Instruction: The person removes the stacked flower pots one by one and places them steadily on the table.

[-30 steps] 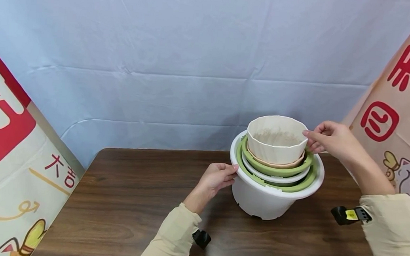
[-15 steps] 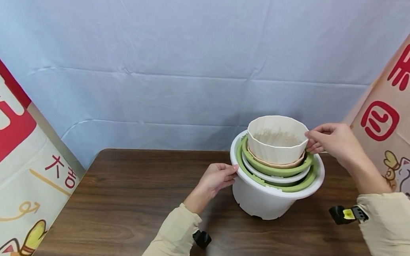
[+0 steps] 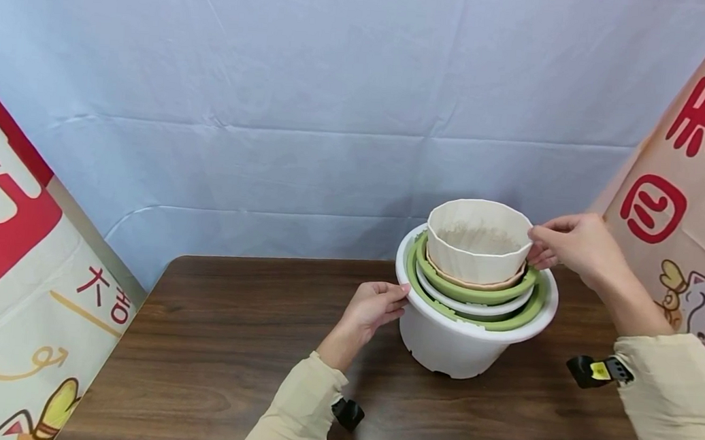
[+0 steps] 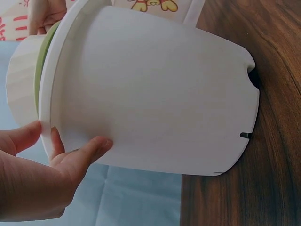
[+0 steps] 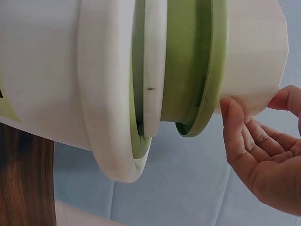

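Observation:
A large white flowerpot [image 3: 454, 353] stands upright on the table, with several smaller pots nested in it. Green pots [image 3: 523, 320], a white one [image 3: 487, 310] and a peach rim [image 3: 510, 281] show in the stack. On top sits a cream faceted flowerpot [image 3: 478, 264], brownish inside. My left hand [image 3: 373, 309] pinches the large pot's rim at its left side, thumb above and fingers beneath. With thumb and fingers, my right hand [image 3: 574, 244] pinches the cream pot's right edge; in the right wrist view a fingertip [image 5: 229, 106] lies on its wall.
The dark wooden table [image 3: 245, 349] stretches left of the pots. Behind it hangs a pale blue cloth [image 3: 309, 142]. Printed cloths flank the table at left [image 3: 21, 306] and right [image 3: 696, 223].
The cream pot has shifted slightly to the right along with my right hand. My left hand and the large pot have stayed in place.

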The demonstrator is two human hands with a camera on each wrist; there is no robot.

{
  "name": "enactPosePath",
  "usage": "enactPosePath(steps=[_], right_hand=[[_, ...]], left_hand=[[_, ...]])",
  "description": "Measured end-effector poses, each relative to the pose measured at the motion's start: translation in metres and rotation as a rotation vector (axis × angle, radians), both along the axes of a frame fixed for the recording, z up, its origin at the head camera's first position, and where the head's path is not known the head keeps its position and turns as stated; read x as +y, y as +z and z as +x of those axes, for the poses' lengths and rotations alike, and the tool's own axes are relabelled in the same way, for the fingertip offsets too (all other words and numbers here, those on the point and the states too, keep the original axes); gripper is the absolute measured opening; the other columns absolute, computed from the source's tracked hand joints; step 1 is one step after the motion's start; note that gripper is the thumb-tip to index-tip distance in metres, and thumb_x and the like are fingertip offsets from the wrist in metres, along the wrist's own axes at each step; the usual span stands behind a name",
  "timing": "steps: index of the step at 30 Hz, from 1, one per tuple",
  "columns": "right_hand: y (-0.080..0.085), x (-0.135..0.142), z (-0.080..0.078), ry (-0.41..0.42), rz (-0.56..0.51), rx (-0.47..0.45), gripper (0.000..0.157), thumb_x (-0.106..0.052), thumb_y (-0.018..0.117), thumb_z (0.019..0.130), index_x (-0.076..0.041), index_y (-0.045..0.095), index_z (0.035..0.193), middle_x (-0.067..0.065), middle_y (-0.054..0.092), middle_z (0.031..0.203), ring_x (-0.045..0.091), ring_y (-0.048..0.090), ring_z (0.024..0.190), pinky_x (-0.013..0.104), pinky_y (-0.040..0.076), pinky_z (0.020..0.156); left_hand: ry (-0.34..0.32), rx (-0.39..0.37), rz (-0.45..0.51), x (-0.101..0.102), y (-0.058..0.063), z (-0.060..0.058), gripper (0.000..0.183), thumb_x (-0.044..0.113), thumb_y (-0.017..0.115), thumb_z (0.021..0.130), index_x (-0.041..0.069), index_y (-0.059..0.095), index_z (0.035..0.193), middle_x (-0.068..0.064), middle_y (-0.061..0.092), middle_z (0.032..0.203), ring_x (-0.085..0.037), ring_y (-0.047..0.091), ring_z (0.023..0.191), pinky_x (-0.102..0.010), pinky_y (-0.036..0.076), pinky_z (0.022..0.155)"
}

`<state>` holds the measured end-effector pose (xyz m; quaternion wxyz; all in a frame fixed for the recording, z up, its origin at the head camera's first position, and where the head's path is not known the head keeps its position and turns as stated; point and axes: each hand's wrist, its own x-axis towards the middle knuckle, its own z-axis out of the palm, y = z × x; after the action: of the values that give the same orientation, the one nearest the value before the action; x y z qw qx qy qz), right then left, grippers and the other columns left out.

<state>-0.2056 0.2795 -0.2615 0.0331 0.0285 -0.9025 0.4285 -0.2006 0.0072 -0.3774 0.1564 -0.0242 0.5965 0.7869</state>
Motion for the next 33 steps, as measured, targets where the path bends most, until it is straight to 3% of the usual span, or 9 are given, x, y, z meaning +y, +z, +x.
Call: enactPosePath(steps=[12,22,33], right_hand=[[-0.0028,0.0008,-0.0033,0.046,-0.122,-0.1,0.053,-0.028,0.056,0.092,0.02,0.044,0.111,0.01,0.063,0.067,0.018,0.063,0.057,0.036,0.055,0.057],[-0.0017,-0.0029,-0.0019,0.05,-0.027,-0.025,0.037,-0.015,0.051,0.094,0.021,0.05,0.105,0.012,0.062,0.065,0.018,0.062,0.055,0.034,0.055,0.055],[0.001,-0.0034,0.0013,0.029,-0.036,0.024,0.034,-0.011,0.048,0.094,0.021,0.05,0.103,0.012,0.062,0.064,0.019,0.062,0.053,0.034,0.054,0.054]], left_hand=[[0.007,0.008,-0.017,0.0003,-0.0001,0.0009,0.018,0.007,0.06,0.088,-0.011,0.059,0.093,-0.005,0.061,0.079,-0.017,0.06,0.084,-0.042,0.046,0.087],[0.009,0.019,-0.032,0.0002,0.0014,0.0018,0.021,0.008,0.062,0.088,-0.011,0.06,0.096,-0.007,0.062,0.081,-0.017,0.061,0.084,-0.042,0.047,0.087],[0.012,0.017,-0.027,-0.0003,0.0009,0.0015,0.019,0.008,0.062,0.087,-0.01,0.06,0.094,-0.006,0.062,0.079,-0.016,0.061,0.082,-0.04,0.048,0.085]])
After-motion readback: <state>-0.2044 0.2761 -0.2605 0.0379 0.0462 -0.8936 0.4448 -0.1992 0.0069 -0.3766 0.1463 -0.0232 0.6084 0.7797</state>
